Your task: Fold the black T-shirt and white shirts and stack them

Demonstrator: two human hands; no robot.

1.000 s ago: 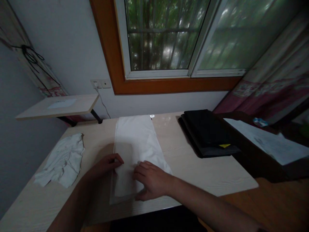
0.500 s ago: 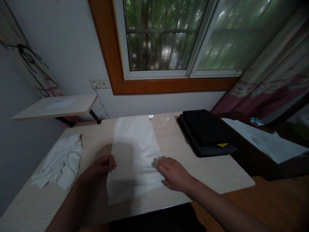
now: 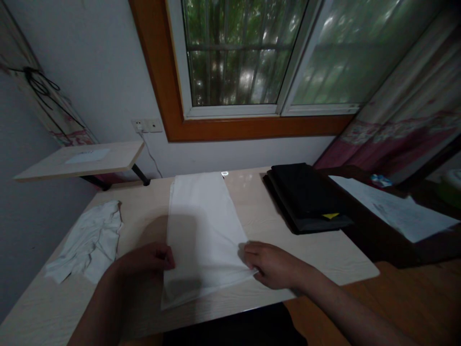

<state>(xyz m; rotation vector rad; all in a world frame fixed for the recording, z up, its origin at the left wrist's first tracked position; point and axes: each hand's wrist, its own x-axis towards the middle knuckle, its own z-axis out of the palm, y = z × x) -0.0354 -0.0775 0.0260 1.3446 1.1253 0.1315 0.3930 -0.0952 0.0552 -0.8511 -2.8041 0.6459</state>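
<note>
A white cloth [image 3: 205, 226], folded into a long panel, lies flat on the pale wooden table [image 3: 306, 259]. Its far end reaches the table's back edge. My left hand [image 3: 160, 257] is closed at the cloth's left edge, fingertips pinching it. On the opposite side, my right hand [image 3: 268, 263] grips the right edge near the close corner, and creases run from those fingers across the fabric. To the left, a second white cloth [image 3: 90, 240] lies crumpled, apart from both hands.
Black folders [image 3: 306, 197] are stacked on the table's right side. A small raised shelf [image 3: 82, 161] with a paper on it stands at the back left. Beyond the right edge, a large paper sheet [image 3: 389, 206] rests on a dark surface. A window [image 3: 245, 62] is behind.
My right hand has moved right and closer to me, drawing the cloth's near right corner outward. The fabric is smoother. My left hand has shifted slightly closer to me along the left edge.
</note>
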